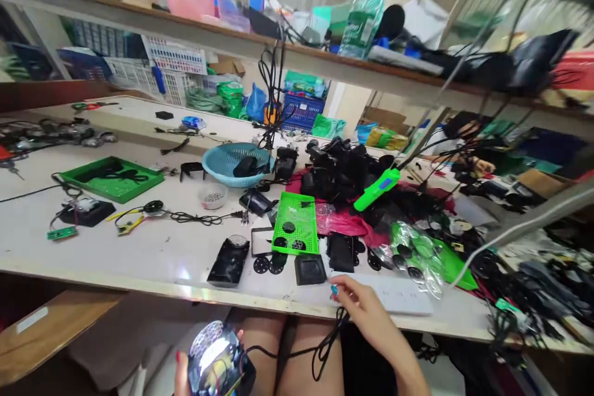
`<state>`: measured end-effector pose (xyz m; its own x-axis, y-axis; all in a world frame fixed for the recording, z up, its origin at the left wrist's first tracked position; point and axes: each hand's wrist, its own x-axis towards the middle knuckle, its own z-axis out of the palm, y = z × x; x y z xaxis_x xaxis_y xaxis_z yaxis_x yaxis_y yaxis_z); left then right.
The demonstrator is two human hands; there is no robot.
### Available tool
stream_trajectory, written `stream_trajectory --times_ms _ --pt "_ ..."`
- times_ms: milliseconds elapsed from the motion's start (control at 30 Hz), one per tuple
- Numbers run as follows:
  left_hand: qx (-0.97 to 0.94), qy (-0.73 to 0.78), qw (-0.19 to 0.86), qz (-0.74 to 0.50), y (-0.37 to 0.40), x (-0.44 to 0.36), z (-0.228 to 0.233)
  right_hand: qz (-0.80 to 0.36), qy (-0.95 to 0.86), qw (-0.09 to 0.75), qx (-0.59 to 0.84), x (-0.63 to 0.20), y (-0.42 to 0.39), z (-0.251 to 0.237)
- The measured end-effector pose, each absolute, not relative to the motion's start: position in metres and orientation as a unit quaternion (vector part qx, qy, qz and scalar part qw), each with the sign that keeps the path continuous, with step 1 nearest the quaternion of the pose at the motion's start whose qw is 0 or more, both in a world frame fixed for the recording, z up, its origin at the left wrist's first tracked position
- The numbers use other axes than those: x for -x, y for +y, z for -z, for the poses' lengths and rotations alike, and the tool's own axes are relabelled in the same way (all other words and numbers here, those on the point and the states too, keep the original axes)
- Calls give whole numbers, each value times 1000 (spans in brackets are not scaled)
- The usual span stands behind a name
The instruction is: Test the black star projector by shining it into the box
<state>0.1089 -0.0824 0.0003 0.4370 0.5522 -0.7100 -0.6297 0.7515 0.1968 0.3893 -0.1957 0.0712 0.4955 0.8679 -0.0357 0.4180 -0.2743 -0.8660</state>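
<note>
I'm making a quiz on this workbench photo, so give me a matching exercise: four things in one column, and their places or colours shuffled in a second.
Things:
1. left hand
2. right hand
3. blue basket
4. green perforated tray

Places:
A. at the table's front edge, by the white power strip
B. below the table, around a shiny round part
C. holds small black discs
D. holds a black adapter

Pairs: 1-B, 2-A, 3-D, 4-C
</note>
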Motion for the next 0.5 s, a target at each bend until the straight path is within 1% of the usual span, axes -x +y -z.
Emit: stream_trajectory --times_ms 100,200,367,433,500 --pt "62 436 821 -363 -79 -116 7 -220 -415 400 787 -432 -190 -80" --pt "51 463 809 -358 -78 -117 13 -222 -386 379 811 -466 -187 -76" --pt "35 483 787 -382 -74 -123 11 -253 -380 344 820 -475 -193 -39" --pt "81 479 793 -367 -69 -126 4 -239 -382 329 830 -475 -198 -20" --pt "138 447 819 -331 -63 -126 -9 -187 -385 282 858 -480 -193 -3"
